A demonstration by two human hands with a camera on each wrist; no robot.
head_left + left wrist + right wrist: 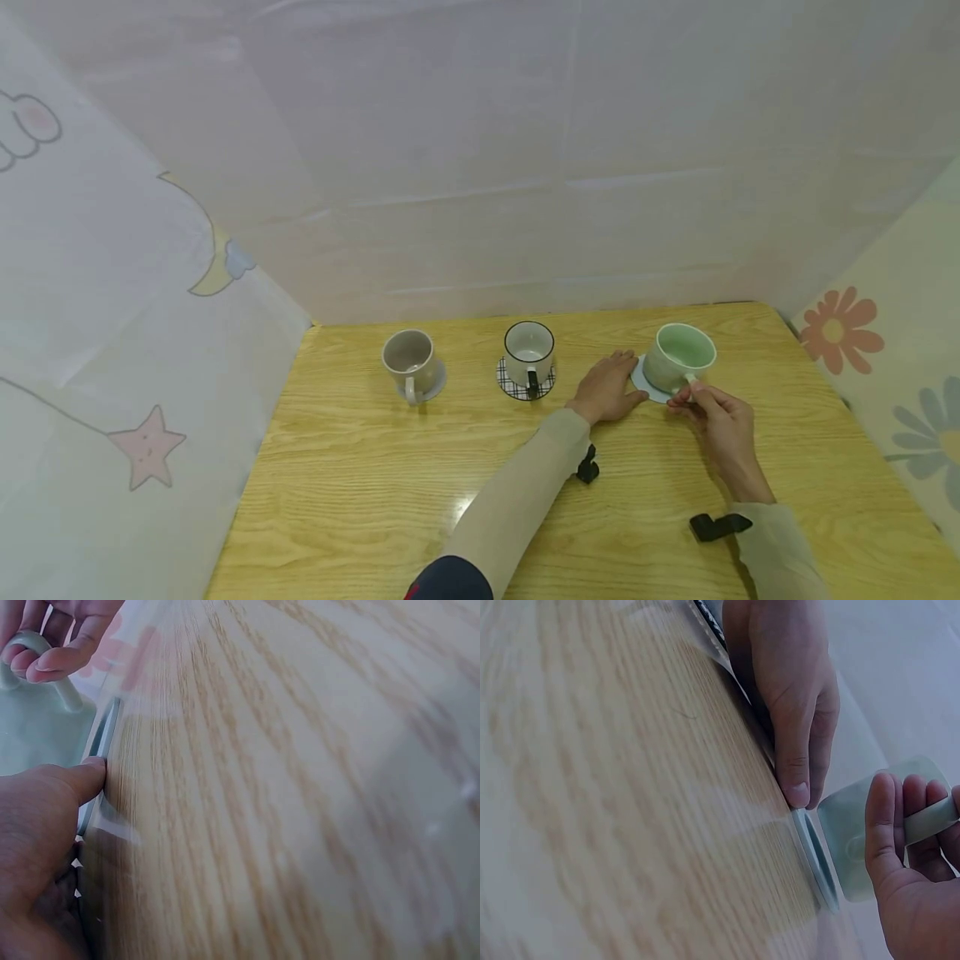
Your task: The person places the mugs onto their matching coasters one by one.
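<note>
A pale green mug (pixel 670 372) is at the right, its handle (pixel 930 821) held between the thumb and curled fingers of my right hand (pixel 725 423). Under it lies a light blue round coaster (pixel 640 382), partly hidden by the mug. In the right wrist view a narrow gap shows between the mug's base and the coaster, and the mug looks slightly tilted. My left hand (pixel 606 390) rests on the table left of the coaster, fingers extended. Its thumb (pixel 88 778) touches the coaster's edge.
A white mug with black rim (pixel 527 367) stands on a checkered coaster (pixel 512 385) left of my left hand. Farther left a beige mug (pixel 411 357) sits on a grey coaster (pixel 439 377). The wooden table (pixel 337 492) meets hung sheeting (pixel 450 208) behind.
</note>
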